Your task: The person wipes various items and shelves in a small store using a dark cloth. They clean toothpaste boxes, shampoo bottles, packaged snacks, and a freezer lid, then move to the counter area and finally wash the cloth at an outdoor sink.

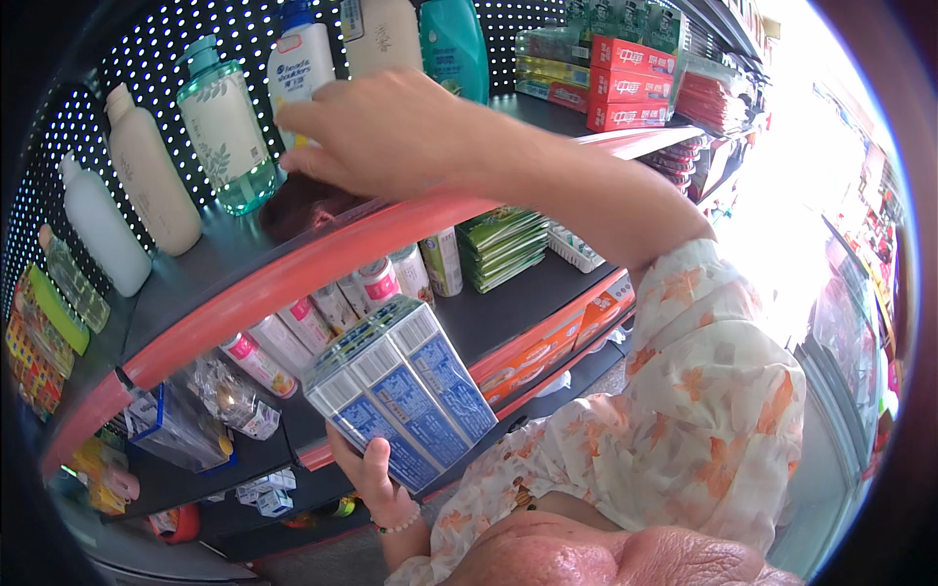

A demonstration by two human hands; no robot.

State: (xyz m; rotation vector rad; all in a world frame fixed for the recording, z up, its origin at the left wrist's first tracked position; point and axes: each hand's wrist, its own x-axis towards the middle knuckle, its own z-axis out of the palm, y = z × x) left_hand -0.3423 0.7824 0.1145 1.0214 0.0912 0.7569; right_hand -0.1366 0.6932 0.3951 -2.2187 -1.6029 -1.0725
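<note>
My left hand (374, 469), with a beaded bracelet at the wrist, holds a clear-wrapped pack of blue-and-white boxes (421, 403) tilted in front of the shelves. Barcodes show along its upper side. Over the upper shelf, my right hand (388, 135) is blurred and reaches across to the left. Its thumb and forefinger are apart, with nothing visible between them. Just behind those fingers stands a white Head & Shoulders bottle (300, 62), partly covered by the hand. A dark reddish patch lies beneath the hand on the shelf; whether it is a reflection cannot be told.
Left of the hand stand a green-tinted pump bottle (227, 139) and a beige bottle (154, 176). A teal bottle (458, 51) and red toothpaste boxes (630, 88) are to the right. The red shelf edge (293, 271) crosses above cans (304, 322) and green packets (506, 245).
</note>
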